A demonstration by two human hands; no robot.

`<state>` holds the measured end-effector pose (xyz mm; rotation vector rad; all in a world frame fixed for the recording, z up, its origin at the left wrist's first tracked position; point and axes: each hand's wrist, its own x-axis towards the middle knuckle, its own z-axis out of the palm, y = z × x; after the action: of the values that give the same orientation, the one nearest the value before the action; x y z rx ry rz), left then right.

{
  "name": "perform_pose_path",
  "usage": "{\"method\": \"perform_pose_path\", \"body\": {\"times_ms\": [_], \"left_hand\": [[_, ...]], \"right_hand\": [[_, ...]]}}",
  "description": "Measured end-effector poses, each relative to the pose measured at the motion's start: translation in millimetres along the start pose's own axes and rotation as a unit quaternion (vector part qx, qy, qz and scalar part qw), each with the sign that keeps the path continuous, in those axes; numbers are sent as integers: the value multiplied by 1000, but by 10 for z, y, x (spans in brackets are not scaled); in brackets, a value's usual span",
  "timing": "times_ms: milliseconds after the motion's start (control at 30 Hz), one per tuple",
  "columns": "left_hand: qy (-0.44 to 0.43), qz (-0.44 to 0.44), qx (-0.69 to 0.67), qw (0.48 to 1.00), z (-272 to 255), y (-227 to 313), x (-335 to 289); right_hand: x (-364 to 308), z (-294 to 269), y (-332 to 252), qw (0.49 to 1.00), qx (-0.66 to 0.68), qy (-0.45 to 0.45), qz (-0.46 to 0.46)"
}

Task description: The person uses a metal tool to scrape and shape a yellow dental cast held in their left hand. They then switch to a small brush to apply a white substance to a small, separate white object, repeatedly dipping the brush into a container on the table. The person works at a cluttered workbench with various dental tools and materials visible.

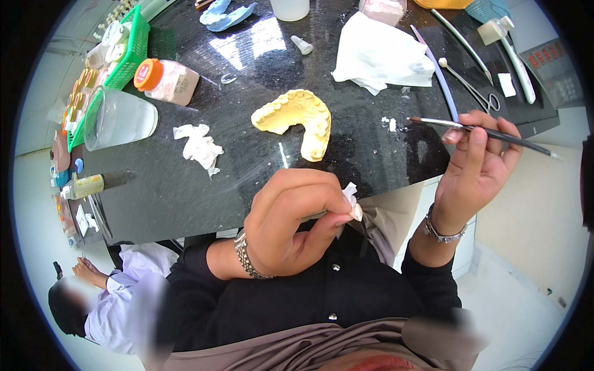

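Observation:
Between the thumb and fingertips of my left hand (pixel 297 219) is a small tooth-coloured piece (pixel 356 213), with a scrap of white tissue (pixel 349 189) sticking up beside it. My right hand (pixel 479 164) grips a slim dark-handled brush (pixel 504 135) whose brown tip points left over the table. Beyond my left hand lies a yellow dental cast (pixel 294 114), curved like a horseshoe with teeth along it. A few white crumbs (pixel 391 123) sit near the brush tip.
On the left are crumpled tissue (pixel 199 148), a clear plastic cup (pixel 120 120), an orange-lidded jar (pixel 168 80) and a green basket (pixel 127 55). At the far right lie white tissue (pixel 383 55), scissor-handled forceps (pixel 473 86) and a blue tool (pixel 438 71). A person in white (pixel 124 297) sits at lower left.

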<state>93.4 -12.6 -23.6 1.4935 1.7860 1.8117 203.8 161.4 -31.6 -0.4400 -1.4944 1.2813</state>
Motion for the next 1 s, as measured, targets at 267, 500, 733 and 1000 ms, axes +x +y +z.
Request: {"method": "perform_pose_path", "body": {"times_ms": [267,500,733,1000], "left_hand": [[23,26,17,999,-20,-1,61],[14,6,-28,999,-14,-25,49],[-61,-151,-303,939,-98,24,50],[-102,-162,-512,837,-65,-35,16]], "right_hand": [[-167,134,-260,976,212,27,39],[-184,239,-333,968,241,-22,62],[-38,415,-270,958,244,-136,67],[37,586,-149,931,302,-176,109]]}}
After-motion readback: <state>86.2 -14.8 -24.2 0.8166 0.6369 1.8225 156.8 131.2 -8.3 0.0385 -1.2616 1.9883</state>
